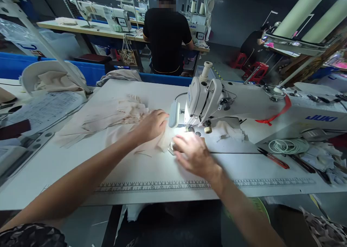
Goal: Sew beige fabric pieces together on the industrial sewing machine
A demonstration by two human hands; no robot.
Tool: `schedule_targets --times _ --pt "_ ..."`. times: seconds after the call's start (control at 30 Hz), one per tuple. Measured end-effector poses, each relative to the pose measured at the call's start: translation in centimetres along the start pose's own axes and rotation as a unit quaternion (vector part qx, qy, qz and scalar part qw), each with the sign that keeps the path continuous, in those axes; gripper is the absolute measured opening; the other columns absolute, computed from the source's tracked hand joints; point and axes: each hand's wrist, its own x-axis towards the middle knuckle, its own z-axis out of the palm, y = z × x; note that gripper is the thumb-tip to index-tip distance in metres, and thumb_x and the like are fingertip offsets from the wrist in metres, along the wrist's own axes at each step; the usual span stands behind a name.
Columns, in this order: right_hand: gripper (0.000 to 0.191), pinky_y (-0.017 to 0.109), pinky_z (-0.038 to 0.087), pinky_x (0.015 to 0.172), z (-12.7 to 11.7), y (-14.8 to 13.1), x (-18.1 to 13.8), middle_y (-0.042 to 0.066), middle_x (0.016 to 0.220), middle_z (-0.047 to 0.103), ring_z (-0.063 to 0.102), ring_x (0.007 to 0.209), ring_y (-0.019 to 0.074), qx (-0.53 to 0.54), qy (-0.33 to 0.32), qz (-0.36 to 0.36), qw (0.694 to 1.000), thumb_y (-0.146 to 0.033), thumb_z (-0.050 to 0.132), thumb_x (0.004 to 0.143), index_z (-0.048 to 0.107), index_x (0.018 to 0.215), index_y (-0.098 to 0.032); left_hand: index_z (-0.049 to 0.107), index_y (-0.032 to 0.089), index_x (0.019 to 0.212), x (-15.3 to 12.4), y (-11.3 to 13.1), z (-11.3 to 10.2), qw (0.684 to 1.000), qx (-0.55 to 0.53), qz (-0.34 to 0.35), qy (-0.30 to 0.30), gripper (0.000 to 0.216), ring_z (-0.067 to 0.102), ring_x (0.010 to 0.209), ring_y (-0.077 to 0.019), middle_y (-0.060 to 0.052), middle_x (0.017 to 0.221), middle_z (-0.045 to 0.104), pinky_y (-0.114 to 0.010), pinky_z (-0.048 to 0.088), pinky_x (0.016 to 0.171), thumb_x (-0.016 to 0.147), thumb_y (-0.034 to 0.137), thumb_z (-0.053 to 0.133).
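My left hand (153,125) is left of the needle area, its fingers closed on a thin beige fabric piece (148,146) that lies on the table. My right hand (193,154) is in front of the presser foot, a little blurred, with curled fingers around a small shiny metal thing (171,148) whose kind I cannot make out. Close behind both hands stands the white sewing machine (230,106), its lamp lighting the fabric. The needle is too small to tell. A pile of beige cut pieces (119,113) lies beyond my left forearm.
A printed ruler (162,186) runs along the front edge. Red-handled snips (273,158), a coil of pale cord (288,146) and fabric scraps (322,156) lie at right. Papers (48,109) and a white bin (54,68) are at left. A co-worker (167,37) sits ahead, facing away.
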Motion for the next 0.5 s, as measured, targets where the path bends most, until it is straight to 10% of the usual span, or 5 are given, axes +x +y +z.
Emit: schedule_targets --times 0.2,0.4,0.5 --pt "0.089 0.058 0.027 0.117 2.1 -5.6 -1.6 0.02 0.14 0.053 0.042 0.133 0.0345 0.027 -0.076 -0.071 0.994 -0.069 0.061 0.081 0.041 0.145 -0.009 0.058 0.017 0.105 -4.1 0.1 -1.8 0.983 0.015 -0.131 -0.126 0.027 0.064 0.083 -0.0254 -0.006 0.088 0.069 -0.034 0.047 0.071 0.091 0.036 0.045" --pt "0.019 0.038 0.047 0.076 1.5 -9.3 -9.1 0.007 0.084 0.065 0.056 0.082 0.023 0.165 -0.03 -0.011 0.986 -0.016 0.049 0.089 0.066 0.098 -0.019 0.063 0.023 0.082 -14.0 -0.3 -6.4 0.925 -0.222 -0.152 -0.269 0.032 0.053 0.054 -0.0132 0.004 0.062 0.059 -0.023 0.037 0.054 0.091 0.049 0.046" --pt "0.012 0.03 0.045 0.064 2.0 -10.2 -12.9 0.002 0.074 0.064 0.057 0.07 0.0177 0.457 -0.094 0.169 0.868 -0.019 0.053 0.084 0.065 0.083 -0.022 0.064 0.024 0.081 -22.5 -1.3 -8.2 0.867 -0.302 -0.208 -0.338 0.035 0.053 0.05 -0.0099 0.006 0.062 0.062 -0.021 0.042 0.054 0.089 0.054 0.049"
